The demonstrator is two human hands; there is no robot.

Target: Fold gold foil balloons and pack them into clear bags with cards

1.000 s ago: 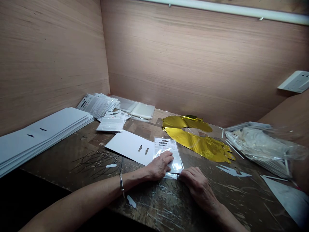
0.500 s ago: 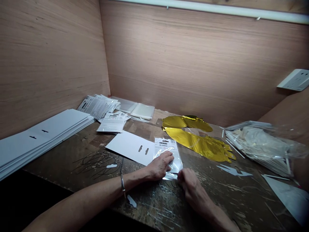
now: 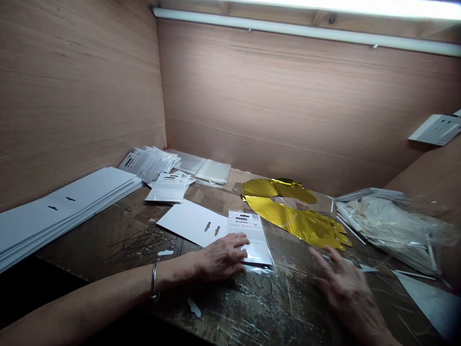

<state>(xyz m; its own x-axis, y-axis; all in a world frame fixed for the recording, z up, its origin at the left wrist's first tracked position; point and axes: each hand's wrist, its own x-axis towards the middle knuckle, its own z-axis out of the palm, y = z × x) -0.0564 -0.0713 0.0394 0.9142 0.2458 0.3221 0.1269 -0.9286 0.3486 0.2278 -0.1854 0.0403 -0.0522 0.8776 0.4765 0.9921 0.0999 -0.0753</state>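
Note:
A printed card in a clear plastic sleeve (image 3: pixel 256 240) lies on the dark worn table, its hang slot at the far end. My left hand (image 3: pixel 222 255) rests at its left edge with fingers apart, the fingertips over the sleeve. Under the sleeve's left side, a white blank card (image 3: pixel 194 222) with two cut slots sticks out. My right hand (image 3: pixel 340 281) hovers over the table farther right, fingers spread and holding nothing. Just beyond it lies a flat gold foil balloon (image 3: pixel 298 218). White paper scraps are partly hidden behind the right hand.
Left is a stack of white cards (image 3: pixel 75 199). Packed printed cards (image 3: pixel 167 187) and clear sleeves (image 3: pixel 212 171) sit at the back left. A plastic bag of white sticks (image 3: pixel 389 221) stands right. Black threads (image 3: pixel 140 245) lie near the left arm. Plywood walls enclose the table.
My right hand has let go of the sleeve's near right corner and moved right, its fingers opening. My left hand has slid slightly left on the sleeve. The view has tilted up a little.

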